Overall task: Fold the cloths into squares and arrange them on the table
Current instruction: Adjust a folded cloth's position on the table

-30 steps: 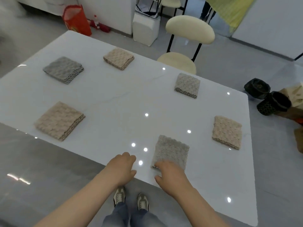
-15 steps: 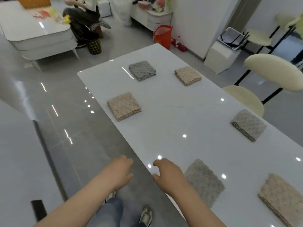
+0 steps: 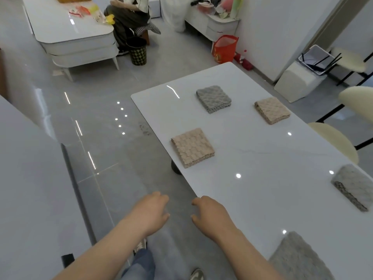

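- Left hand (image 3: 150,212) hung over the floor just off the table (image 3: 252,158) edge, fingers loosely curled, gripping nothing.
- Right hand (image 3: 212,216) sat at the table's near edge, fingers loosely curled too, nothing in it. Couldn't tell if it touched the top.
- Five folded cloths lay flat on the table, all apart from each other and from both hands.
- Dark grey cloth (image 3: 213,99) was at the far end, with the far beige cloth (image 3: 271,110) to its right.
- Near beige cloth (image 3: 192,147) sat close to the left edge, layers showing at its side.
- Pale grey cloth (image 3: 353,186) was over at the right, cut off by the frame.
- Closest grey cloth (image 3: 298,259) lay just right of the right forearm, partly out of view.
- Cream chair (image 3: 333,138) stood at the table's far side; red bag (image 3: 225,48) was on the floor beyond the table end.
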{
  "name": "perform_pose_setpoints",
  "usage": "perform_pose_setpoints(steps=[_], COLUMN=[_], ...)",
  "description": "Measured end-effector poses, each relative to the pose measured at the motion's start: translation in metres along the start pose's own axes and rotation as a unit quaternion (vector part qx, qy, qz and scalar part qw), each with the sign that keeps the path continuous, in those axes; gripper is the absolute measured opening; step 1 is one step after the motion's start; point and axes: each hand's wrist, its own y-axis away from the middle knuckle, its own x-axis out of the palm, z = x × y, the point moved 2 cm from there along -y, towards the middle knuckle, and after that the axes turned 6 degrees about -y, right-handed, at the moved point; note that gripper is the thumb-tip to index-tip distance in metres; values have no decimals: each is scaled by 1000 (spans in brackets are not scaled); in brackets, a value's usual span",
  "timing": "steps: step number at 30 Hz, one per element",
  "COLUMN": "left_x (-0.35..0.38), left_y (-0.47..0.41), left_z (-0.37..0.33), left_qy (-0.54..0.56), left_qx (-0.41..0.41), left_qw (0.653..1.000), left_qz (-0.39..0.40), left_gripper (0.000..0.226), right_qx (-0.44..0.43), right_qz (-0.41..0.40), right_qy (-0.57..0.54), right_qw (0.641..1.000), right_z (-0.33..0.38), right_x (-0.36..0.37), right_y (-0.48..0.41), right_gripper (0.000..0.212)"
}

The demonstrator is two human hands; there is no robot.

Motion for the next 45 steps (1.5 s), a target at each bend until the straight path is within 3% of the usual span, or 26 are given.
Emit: perform_pose_setpoints(steps=[6,13,29,45], left_x=[-34,-63,-134,-148], left_y=[-22,-57,-197,-282], left_z=[65,88,61,21], left_qy=[-31,-54,-87,-189], left_qx=[23,61,125,256], left_qw=[999,997,988,944], left_qz=[5,8,28,87], left_gripper=[40,41,32,39], right_qx=[25,62,147,267], right_qz=[-10,-11,-72,-133], right_qy=[-22,-48,-143,-253], right_qw=[999,997,976,920], right_z=[54,69,5,-12], right_x=[-2,-9,-84,-72], right_y=[-39,-66,-160,-167], right_gripper=[37,41,39,36])
